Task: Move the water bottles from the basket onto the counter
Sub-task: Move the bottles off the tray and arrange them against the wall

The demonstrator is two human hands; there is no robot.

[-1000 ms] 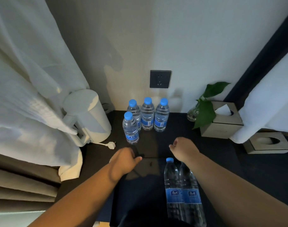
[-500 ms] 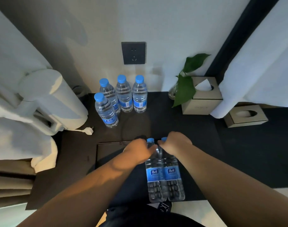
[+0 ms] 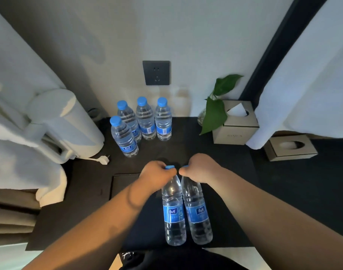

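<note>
Two clear water bottles with blue caps and blue labels hang upright side by side above the dark basket (image 3: 139,227) at the front. My left hand (image 3: 157,175) is closed around the neck of the left bottle (image 3: 173,213). My right hand (image 3: 198,168) is closed around the neck of the right bottle (image 3: 198,213). Several more of the same bottles (image 3: 145,121) stand grouped on the black counter (image 3: 186,145) near the back wall.
A white kettle (image 3: 67,123) with a loose plug (image 3: 103,159) stands at the left, under white cloth. A leafy plant (image 3: 215,112), a tissue box (image 3: 236,125) and a flat second box (image 3: 290,147) sit at the right. A wall socket (image 3: 156,72) is above the bottles.
Both hands closed on the necks of the two front bottles and have raised them a little. The view tilted down and shifted.
</note>
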